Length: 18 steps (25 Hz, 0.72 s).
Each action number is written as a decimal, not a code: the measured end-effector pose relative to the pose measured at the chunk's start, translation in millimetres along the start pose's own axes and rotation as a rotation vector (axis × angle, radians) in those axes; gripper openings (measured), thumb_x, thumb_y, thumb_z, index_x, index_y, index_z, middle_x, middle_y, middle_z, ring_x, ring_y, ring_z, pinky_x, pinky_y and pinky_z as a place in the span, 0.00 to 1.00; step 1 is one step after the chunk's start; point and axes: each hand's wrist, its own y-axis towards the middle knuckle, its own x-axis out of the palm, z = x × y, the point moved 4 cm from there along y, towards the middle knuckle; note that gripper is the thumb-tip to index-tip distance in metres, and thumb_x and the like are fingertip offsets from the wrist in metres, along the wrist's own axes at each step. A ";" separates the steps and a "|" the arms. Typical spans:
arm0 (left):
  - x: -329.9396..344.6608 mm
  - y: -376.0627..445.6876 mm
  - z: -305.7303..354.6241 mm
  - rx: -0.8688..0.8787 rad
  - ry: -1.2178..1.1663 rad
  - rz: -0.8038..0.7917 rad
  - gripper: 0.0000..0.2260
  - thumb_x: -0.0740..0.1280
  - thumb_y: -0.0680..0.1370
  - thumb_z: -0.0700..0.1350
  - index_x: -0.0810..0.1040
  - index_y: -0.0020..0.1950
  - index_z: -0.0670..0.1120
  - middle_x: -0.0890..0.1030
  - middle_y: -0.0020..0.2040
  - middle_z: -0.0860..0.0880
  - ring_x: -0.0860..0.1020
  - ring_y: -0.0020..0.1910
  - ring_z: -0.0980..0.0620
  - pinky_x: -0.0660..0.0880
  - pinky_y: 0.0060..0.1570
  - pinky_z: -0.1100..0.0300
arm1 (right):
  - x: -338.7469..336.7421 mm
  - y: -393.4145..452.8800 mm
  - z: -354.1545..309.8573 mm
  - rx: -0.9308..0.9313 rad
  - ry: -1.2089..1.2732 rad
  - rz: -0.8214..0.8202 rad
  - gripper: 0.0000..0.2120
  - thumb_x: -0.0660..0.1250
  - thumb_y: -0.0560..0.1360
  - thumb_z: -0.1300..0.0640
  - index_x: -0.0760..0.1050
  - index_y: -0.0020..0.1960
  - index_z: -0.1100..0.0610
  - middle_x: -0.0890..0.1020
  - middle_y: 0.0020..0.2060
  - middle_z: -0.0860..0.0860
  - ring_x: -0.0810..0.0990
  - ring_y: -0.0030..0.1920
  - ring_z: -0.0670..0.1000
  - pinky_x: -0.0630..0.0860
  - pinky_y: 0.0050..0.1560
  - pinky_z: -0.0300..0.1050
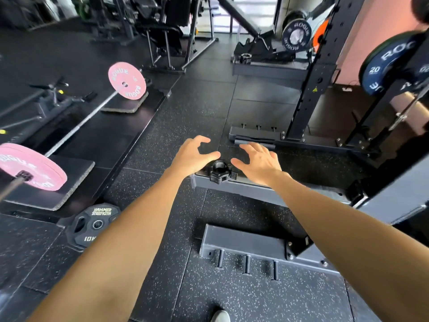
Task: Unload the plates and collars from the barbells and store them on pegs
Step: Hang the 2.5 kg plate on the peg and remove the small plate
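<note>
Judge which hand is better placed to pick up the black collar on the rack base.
Either, marginally the left hand: its thumb tip lies close above the collar, fingers spread. The right hand hovers open, about as near.

floor (209, 108): black speckled rubber tiles | mat (126, 105): dark pad, frayed edge, far left | bench (246, 22): inclined, at back | wall (376, 26): pink, right | shoe (220, 316): grey toe, bottom edge
</note>
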 end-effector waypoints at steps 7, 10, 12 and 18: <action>-34.5 -141.1 54.0 0.068 -0.006 0.108 0.28 0.73 0.69 0.60 0.72 0.67 0.58 0.70 0.66 0.50 0.71 0.60 0.53 0.66 0.55 0.58 | -70.5 -124.5 -24.6 -0.123 -0.050 0.077 0.33 0.58 0.75 0.34 0.58 0.76 0.46 0.61 0.76 0.49 0.57 0.76 0.52 0.54 0.73 0.56; -53.8 -193.9 83.9 0.109 0.003 0.155 0.28 0.74 0.69 0.60 0.72 0.67 0.58 0.70 0.65 0.50 0.71 0.60 0.53 0.66 0.55 0.58 | -103.8 -172.5 -38.6 -0.169 -0.062 0.117 0.33 0.58 0.75 0.34 0.58 0.76 0.45 0.60 0.76 0.49 0.56 0.76 0.52 0.53 0.73 0.57; -66.7 -226.3 103.3 0.144 0.013 0.180 0.28 0.74 0.68 0.62 0.72 0.66 0.59 0.70 0.65 0.50 0.71 0.64 0.52 0.66 0.57 0.57 | -127.5 -203.6 -46.2 -0.185 -0.063 0.158 0.33 0.58 0.75 0.34 0.58 0.76 0.45 0.61 0.76 0.48 0.56 0.76 0.52 0.54 0.74 0.57; -93.1 -298.7 156.1 0.236 0.006 0.206 0.29 0.73 0.67 0.63 0.72 0.66 0.60 0.69 0.66 0.51 0.69 0.67 0.52 0.68 0.60 0.55 | -184.8 -278.7 -54.0 -0.155 -0.044 0.209 0.35 0.59 0.75 0.34 0.55 0.77 0.46 0.60 0.76 0.48 0.54 0.77 0.51 0.51 0.74 0.58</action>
